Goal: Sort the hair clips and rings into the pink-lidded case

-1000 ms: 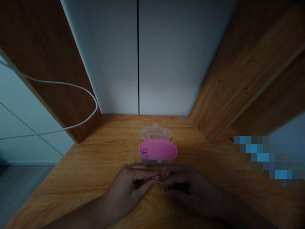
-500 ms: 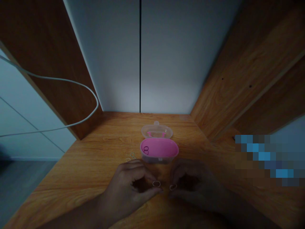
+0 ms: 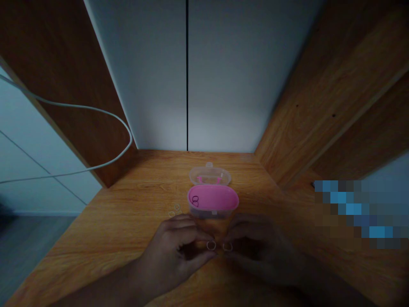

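Left hand [image 3: 174, 243] pinches a pale ring [image 3: 211, 250], right hand [image 3: 262, 245] a second ring [image 3: 228, 251], on the near side of the pink box [image 3: 217, 197]. Both are probably light and flexible; grip opposite rim edges.

Your left hand [image 3: 174, 241] and right hand [image 3: 268, 247] were bare, and your left forearm [image 3: 111, 277] and right forearm [image 3: 322, 273] were also uncovered where they showed.

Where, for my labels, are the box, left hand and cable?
Box [image 3: 219, 198]: head view, on its bare pink part.
Left hand [image 3: 169, 245]: head view, on its back.
Cable [image 3: 131, 137]: head view, on its bend.
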Available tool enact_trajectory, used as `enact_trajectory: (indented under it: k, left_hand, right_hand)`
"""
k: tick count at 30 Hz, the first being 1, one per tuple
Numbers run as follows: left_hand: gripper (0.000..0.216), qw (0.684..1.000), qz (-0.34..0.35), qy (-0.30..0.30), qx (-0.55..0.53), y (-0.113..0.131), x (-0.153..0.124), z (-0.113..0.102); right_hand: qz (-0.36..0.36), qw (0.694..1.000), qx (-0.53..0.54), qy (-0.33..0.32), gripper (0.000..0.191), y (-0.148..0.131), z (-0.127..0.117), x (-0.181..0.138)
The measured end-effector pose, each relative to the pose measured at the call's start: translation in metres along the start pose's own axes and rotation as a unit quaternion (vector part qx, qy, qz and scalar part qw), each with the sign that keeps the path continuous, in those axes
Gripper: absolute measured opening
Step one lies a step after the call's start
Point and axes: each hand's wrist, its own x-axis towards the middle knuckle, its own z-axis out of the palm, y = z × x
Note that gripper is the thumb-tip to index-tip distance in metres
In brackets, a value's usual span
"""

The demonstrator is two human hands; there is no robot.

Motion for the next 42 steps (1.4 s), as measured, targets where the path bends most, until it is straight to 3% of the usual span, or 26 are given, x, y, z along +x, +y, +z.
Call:
enact_trajectory:
  k: [4, 8, 12, 19, 38, 42]
  left_hand:
    - [0.011, 0.999, -0.012, -0.039, -0.031, 0.0, -0.001, 0.001]
    - [0.014, 0.987, -0.108, -0.065, -0.1, 0.005, 0.0, 0.002]
    - [0.019, 0.958, -0.201, -0.104, -0.176, 0.015, 0.001, 0.003]
    - [0.022, 0.908, -0.254, -0.108, -0.314, 0.024, 0.005, 0.009]
    - [0.023, 0.911, -0.236, -0.119, -0.318, 0.028, 0.002, 0.008]
    - [0.026, 0.924, -0.231, -0.095, -0.289, 0.028, 0.0, 0.01]
  right_hand:
    - [-0.039, 0.999, -0.019, -0.002, 0.019, -0.002, -0.001, 0.0]
    - [-0.073, 0.996, -0.039, 0.015, 0.019, -0.001, -0.002, 0.001]
    - [-0.091, 0.994, -0.052, 0.034, 0.015, -0.001, 0.0, 0.001]
    - [-0.081, 0.995, -0.043, 0.037, 0.009, -0.001, 0.005, 0.001]
    - [-0.078, 0.995, -0.042, 0.033, 0.006, -0.004, 0.009, 0.003]
    - [-0.091, 0.995, -0.035, 0.03, 0.015, -0.006, 0.011, 0.004]
